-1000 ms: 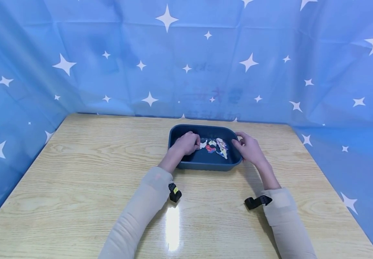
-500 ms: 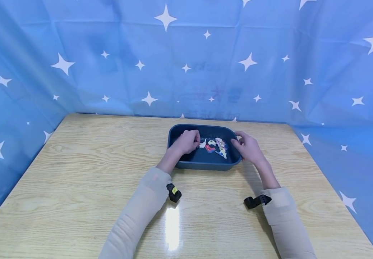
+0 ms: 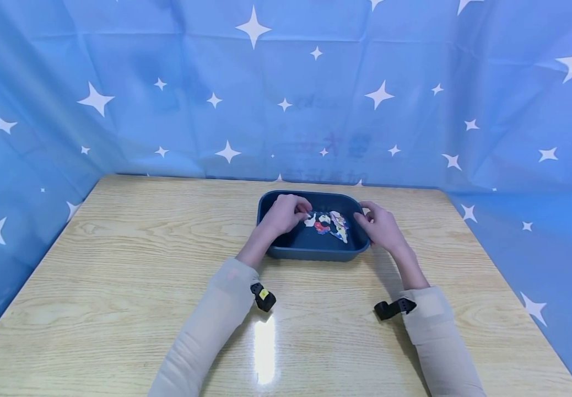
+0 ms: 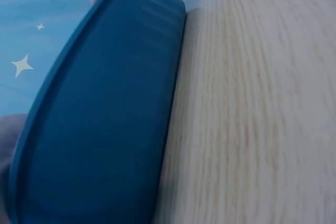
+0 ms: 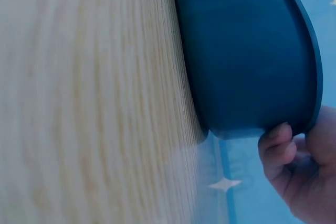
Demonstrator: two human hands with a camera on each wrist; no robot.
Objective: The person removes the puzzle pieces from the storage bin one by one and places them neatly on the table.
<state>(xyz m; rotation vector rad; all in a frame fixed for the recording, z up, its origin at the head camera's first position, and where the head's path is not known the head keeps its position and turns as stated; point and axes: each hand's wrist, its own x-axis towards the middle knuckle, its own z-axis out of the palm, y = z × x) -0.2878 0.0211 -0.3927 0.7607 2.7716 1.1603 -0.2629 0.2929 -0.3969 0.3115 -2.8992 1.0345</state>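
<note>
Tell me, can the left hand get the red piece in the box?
Probably yes: the left hand is inside the open box, with just a small white piece between it and the red piece.

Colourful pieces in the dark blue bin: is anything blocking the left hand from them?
Nothing visible: the left hand reaches inside the dark blue bin, its fingers close beside the leftmost white piece; contact is unclear.

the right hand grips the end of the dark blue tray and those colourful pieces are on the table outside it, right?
Not quite: the colourful pieces lie inside the dark blue tray, as the head view shows. The right hand does grip its end.
</note>
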